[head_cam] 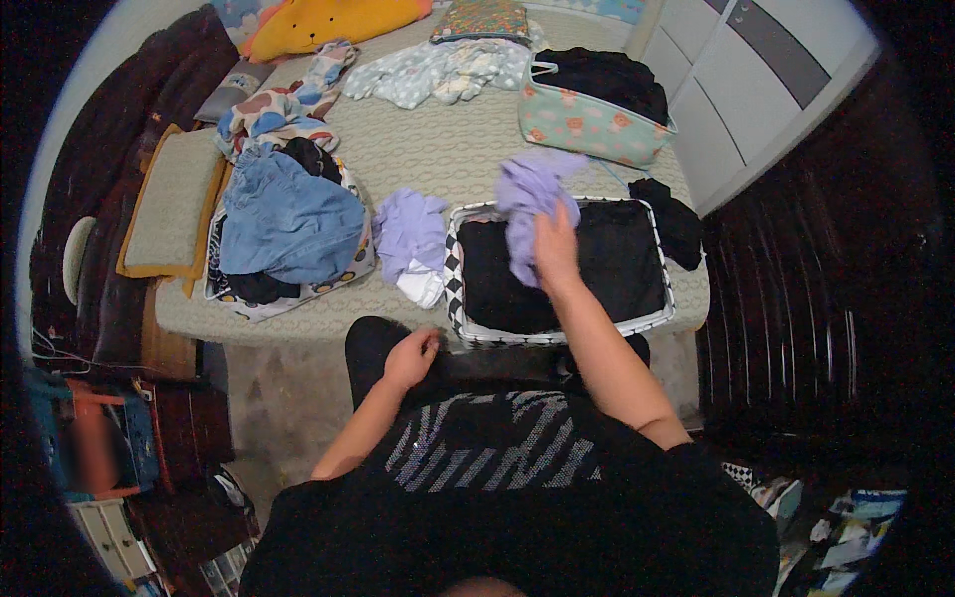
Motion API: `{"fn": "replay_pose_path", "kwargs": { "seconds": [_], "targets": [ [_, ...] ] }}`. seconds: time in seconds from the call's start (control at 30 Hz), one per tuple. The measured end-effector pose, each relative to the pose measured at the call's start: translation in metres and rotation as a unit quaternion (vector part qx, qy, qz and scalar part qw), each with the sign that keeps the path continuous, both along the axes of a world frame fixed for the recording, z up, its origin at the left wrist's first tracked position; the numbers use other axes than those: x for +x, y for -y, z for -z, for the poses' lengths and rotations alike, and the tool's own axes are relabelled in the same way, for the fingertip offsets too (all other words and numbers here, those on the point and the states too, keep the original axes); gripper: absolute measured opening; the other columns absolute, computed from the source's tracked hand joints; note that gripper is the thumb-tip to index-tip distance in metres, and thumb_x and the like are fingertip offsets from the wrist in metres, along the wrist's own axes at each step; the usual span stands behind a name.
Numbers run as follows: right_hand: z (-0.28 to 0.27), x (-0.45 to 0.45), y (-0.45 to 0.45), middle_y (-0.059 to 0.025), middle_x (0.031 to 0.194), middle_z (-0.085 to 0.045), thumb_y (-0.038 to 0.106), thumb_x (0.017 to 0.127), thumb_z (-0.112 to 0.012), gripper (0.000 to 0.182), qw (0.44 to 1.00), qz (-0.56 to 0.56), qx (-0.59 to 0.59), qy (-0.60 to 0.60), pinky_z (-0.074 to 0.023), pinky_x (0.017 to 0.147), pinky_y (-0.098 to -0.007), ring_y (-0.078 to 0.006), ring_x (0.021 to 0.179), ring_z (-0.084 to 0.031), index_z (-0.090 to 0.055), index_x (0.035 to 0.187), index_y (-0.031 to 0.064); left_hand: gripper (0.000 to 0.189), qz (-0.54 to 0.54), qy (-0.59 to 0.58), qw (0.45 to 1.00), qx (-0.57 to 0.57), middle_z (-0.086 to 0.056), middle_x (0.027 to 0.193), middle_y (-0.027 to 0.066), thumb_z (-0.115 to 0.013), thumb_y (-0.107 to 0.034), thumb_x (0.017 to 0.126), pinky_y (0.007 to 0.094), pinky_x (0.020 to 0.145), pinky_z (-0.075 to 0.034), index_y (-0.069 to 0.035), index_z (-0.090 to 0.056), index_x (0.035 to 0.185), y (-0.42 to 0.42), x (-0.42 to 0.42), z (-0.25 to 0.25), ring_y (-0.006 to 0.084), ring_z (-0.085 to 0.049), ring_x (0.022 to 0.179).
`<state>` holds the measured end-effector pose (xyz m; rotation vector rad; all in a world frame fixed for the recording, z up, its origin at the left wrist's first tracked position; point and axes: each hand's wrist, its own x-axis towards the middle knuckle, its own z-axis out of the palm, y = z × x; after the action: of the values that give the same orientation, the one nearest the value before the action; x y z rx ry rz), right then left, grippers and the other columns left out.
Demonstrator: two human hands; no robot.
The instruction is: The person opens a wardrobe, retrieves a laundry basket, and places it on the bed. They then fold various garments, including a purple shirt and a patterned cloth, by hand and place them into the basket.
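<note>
Gripped in my right hand (pixel 557 250), a crumpled lilac cloth (pixel 526 186) hangs over a fabric basket with a black-and-white diamond pattern (pixel 453 277). Folded black cloth (pixel 623 261) lies inside that basket. My left hand (pixel 412 357) rests near my left knee, its fingers loosely curled, holding nothing. Between the two nearer baskets lies a second lilac garment (pixel 410 227), with a white cloth (pixel 423 283) at its lower edge. Blue denim clothing (pixel 291 216) is heaped on the left basket (pixel 261 307), with black cloth under it.
A mint basket with bear prints (pixel 589 127) holds black clothing at the back right of the bed (pixel 418 149). A black garment (pixel 671 220) lies right of the diamond-patterned basket. A cushion (pixel 168 205) is at left; a patterned blanket (pixel 276 112) and yellow plush (pixel 336 26) lie farther back.
</note>
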<state>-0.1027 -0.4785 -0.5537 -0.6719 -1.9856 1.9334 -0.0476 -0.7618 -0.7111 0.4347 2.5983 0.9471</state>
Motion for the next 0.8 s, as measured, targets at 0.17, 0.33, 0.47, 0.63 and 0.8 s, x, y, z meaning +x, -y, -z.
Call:
{"fn": "replay_pose_path", "kwargs": {
  "seconds": [0.17, 0.33, 0.47, 0.63, 0.8],
  "targets": [
    [0.015, -0.06, 0.052, -0.025, 0.121, -0.056, 0.037, 0.087, -0.066, 0.072, 0.959, -0.281, 0.023, -0.03, -0.0472, 0.089, -0.0426, -0.0298, 0.107, -0.059, -0.034, 0.14, -0.0008, 0.029, 0.07, -0.034, 0.995, -0.063, -0.067, 0.099, 0.0133, -0.058, -0.024, 0.09, 0.0389, 0.076, -0.051, -0.01, -0.063, 0.115, -0.004, 0.002, -0.003, 0.0311, -0.064, 0.087],
    [0.073, -0.023, 0.01, -0.0271, 0.118, -0.055, 0.037, 0.077, -0.073, 0.072, 0.904, -0.118, 0.408, -0.059, -0.0466, 0.089, -0.0468, -0.0378, 0.107, -0.056, -0.044, 0.132, 0.0008, 0.026, 0.028, -0.025, 0.999, -0.017, -0.067, 0.101, 0.0138, -0.057, -0.025, 0.091, 0.0388, 0.075, -0.051, -0.01, -0.065, 0.111, 0.003, 0.007, -0.008, 0.0311, -0.065, 0.087],
    [0.112, 0.035, -0.075, -0.0285, 0.148, -0.024, 0.049, 0.071, -0.077, 0.101, 0.802, -0.012, 0.479, 0.357, -0.0287, 0.107, -0.0543, -0.0424, 0.137, -0.026, -0.025, 0.146, 0.0067, 0.025, 0.017, -0.021, 1.0, 0.015, -0.067, 0.101, 0.0142, -0.056, -0.025, 0.092, 0.0392, 0.077, -0.051, -0.009, -0.066, 0.109, 0.014, 0.002, 0.009, 0.0323, -0.065, 0.09],
    [0.133, 0.071, -0.114, -0.0271, 0.155, -0.001, 0.048, 0.069, -0.08, 0.12, 0.752, -0.051, 0.432, 0.495, -0.0237, 0.108, -0.063, -0.0427, 0.143, -0.009, 0.001, 0.152, 0.0165, 0.024, 0.042, -0.048, 0.997, -0.042, -0.067, 0.1, 0.0152, -0.058, -0.023, 0.089, 0.0416, 0.078, -0.051, -0.009, -0.066, 0.107, 0.004, 0.002, 0.007, 0.0341, -0.064, 0.092],
    [0.149, 0.054, -0.146, -0.0275, 0.142, -0.038, 0.034, 0.075, -0.073, 0.094, 0.806, -0.022, 0.387, 0.448, -0.0371, 0.106, -0.0478, -0.0386, 0.131, -0.04, -0.02, 0.149, 0.0131, 0.022, 0.088, -0.034, 0.99, -0.1, -0.067, 0.097, 0.015, -0.057, -0.022, 0.088, 0.0435, 0.078, -0.051, -0.009, -0.066, 0.103, -0.003, 0.001, 0.008, 0.0351, -0.063, 0.091]
  ]
}}
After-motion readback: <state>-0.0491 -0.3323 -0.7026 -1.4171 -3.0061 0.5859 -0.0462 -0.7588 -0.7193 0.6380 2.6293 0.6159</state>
